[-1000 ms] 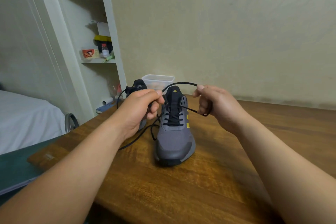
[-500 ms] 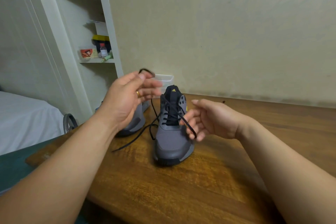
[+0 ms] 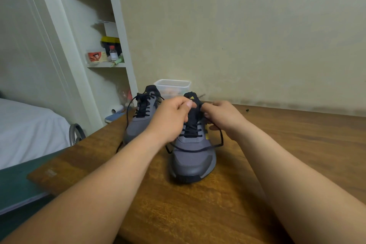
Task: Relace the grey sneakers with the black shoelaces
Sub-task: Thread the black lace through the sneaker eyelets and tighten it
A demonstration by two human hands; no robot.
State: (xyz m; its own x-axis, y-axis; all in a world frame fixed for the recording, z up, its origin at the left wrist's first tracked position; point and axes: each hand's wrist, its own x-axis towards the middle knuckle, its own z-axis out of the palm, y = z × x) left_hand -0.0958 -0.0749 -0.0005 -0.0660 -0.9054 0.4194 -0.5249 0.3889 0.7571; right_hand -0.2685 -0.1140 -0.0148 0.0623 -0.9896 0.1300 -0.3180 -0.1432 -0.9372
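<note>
1. Left grip [image 3: 170, 120]: fingers curled over the tongue top of the near grey mesh sneaker [image 3: 193, 162]; whether they pinch anything cannot be told.
2. Right grip [image 3: 224, 118]: just beside the left, pinching the thin black shoelace [image 3: 198, 150], whose slack loop crosses the vamp.
3. Near grey mesh sneaker: upright on the brown wooden bench [image 3: 198, 214], toe nearest.
4. Second grey sneaker [image 3: 138, 125]: behind-left, laced.
5. Clear plastic tub [image 3: 172, 85]: behind both, by the wall.

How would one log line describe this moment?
left hand: grips black shoelace | right hand: grips black shoelace | near grey sneaker: on wooden table, loop across toe
</note>
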